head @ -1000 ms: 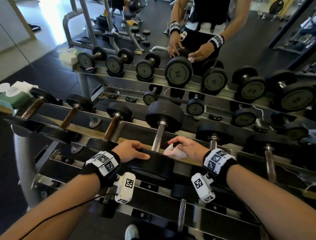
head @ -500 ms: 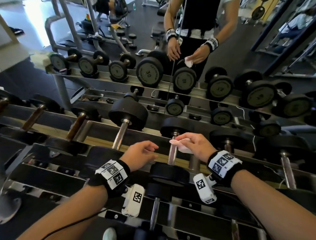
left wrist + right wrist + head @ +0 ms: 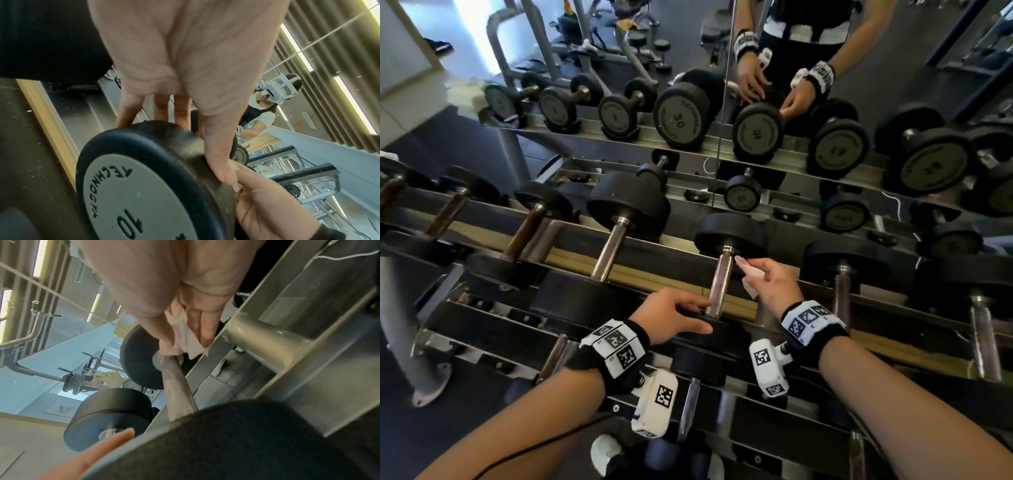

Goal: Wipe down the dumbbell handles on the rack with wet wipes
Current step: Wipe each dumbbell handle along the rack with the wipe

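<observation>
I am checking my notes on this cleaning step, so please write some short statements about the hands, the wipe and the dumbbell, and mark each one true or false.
1. The right hand holds a white wet wipe. True.
2. The wipe is beside the far end of the dumbbell handle. True.
3. The left hand grips the middle of the handle. False: it rests on the near weight head.
4. That head is marked 30. False: it reads 10.
5. The dumbbell is lifted off the rack. False: it lies on the rack.
</observation>
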`<state>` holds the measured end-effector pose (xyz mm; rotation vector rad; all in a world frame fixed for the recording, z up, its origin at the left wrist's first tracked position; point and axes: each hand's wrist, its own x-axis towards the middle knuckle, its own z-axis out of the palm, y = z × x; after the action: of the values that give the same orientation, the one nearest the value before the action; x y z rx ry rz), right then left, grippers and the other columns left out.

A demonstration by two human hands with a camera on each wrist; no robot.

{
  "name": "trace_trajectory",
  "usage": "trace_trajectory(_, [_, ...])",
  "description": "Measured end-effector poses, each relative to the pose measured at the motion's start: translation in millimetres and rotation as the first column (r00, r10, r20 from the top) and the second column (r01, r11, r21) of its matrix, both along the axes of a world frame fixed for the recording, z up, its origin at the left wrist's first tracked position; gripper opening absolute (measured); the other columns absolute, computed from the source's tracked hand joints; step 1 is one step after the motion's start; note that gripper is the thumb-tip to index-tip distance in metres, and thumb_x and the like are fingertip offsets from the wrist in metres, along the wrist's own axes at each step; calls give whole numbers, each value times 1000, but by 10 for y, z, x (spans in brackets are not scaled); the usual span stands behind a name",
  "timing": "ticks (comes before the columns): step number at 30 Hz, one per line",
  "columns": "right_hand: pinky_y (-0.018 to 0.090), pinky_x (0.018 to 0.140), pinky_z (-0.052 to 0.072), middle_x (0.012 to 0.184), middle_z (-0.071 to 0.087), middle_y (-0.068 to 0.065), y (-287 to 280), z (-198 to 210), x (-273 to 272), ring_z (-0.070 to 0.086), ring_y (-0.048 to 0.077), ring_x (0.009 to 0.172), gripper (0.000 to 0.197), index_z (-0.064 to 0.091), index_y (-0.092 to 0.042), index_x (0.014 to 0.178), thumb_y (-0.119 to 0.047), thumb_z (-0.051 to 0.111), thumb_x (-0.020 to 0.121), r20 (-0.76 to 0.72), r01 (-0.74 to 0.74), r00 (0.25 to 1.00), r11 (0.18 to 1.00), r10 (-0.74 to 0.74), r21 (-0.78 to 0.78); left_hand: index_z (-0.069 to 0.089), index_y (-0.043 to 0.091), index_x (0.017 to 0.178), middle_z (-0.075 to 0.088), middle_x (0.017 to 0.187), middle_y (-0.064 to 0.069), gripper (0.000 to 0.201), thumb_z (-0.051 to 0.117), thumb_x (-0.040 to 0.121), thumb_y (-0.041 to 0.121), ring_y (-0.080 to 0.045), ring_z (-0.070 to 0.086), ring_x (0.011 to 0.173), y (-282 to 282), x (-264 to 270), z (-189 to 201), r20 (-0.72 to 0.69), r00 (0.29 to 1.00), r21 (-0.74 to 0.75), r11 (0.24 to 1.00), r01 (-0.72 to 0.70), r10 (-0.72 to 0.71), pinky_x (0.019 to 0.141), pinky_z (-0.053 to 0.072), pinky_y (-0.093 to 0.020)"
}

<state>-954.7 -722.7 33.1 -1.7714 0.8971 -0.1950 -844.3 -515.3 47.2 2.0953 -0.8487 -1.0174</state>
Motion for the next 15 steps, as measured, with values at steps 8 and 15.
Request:
trace_trajectory(8, [20,82,44,102,66,-7,34,-167,107,60,9,94,26,66,-36,119,-25,60,96,54,-15,998,1000,15,-3,71,43,107,70,99,24,43,88,67,42,22,57,91,64,-36,-80,19,994,0,995,-104,104,72,39,1])
trace_trajectory(15, [-4,73,35,119,62,-9,118,-126,120,56,-7,90,33,60,-27,134,-25,50,102,21,-103,994,994,103,-26,75,38,105,74,96,20,37,86,70,40,8,66,92,52,57,-10,-51,998,32,998,-46,47,90,50,-17])
